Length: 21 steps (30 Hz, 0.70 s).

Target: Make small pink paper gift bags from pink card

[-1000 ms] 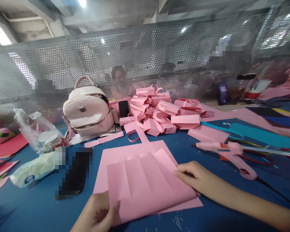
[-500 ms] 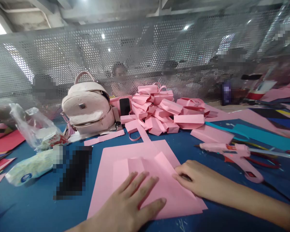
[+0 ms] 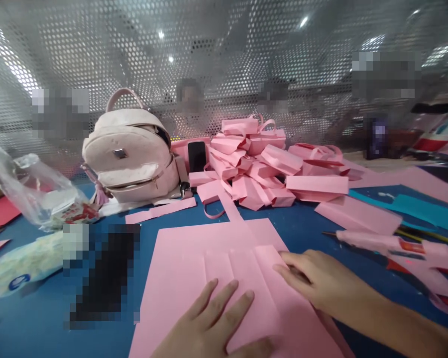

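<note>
Several pink paper sheets (image 3: 171, 278) lie on the blue table in front of me, the top one marked with parallel creases. My left hand (image 3: 216, 323) rests flat on the creased sheet with its fingers spread. At the sheet's right edge, my right hand (image 3: 306, 278) pinches the paper between thumb and fingers. A folded strip along that edge stands slightly raised beside the right fingertips. Behind the sheets rises a pile of folded pink paper boxes (image 3: 269, 159), some with loop handles.
A pink glue gun (image 3: 395, 246) lies at the right. Behind stand a pale backpack (image 3: 134, 154) and a black phone (image 3: 197, 157). A plastic bag (image 3: 41, 189) and a wrapped packet (image 3: 30, 263) are at the left, before a perforated metal screen (image 3: 224, 54).
The view has tilted down and moved closer. The raised flap at the sheet's right side now lies lower and straighter. Both hands keep their places on the paper.
</note>
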Tool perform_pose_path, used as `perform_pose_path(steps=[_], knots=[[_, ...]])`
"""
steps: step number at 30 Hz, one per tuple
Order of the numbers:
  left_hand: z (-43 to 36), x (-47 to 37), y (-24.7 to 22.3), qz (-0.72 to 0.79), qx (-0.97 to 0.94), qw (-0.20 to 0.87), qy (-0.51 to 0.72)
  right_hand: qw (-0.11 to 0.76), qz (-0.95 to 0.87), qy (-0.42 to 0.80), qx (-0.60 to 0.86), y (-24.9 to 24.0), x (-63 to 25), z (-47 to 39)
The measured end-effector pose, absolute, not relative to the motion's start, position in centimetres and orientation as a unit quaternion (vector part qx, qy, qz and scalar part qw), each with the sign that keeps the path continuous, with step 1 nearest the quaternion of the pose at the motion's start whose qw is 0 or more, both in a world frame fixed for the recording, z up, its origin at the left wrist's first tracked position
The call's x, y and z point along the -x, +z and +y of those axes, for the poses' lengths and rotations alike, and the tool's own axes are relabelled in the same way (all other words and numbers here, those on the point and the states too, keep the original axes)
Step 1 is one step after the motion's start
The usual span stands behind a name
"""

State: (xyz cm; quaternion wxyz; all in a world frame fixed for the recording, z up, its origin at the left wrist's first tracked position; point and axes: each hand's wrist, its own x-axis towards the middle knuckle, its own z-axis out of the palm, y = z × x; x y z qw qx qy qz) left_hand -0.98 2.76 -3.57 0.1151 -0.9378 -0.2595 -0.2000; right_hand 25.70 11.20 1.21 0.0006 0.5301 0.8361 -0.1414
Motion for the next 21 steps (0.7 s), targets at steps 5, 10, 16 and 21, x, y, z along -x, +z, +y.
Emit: perform_pose_path(steps=[5,10,16,21], knots=[[3.4,1.0,-4.5,-0.273,0.930,0.140,-0.202,-0.064,0.861,-0.086,-0.497,-1.0,-26.9,11.5],[3.3,1.0,-4.4,-0.275,0.922,0.218,-0.166,-0.140,0.884,-0.023,-0.446,-2.0,-27.5,11.5],[3.5,1.1,-4.3,-0.278,0.917,0.247,-0.143,-0.154,0.893,0.017,-0.423,-1.9,-27.3,11.5],[3.7,1.2,-3.9,-0.271,0.926,0.227,-0.133,-0.144,0.895,0.014,-0.423,-1.9,-27.4,11.6]])
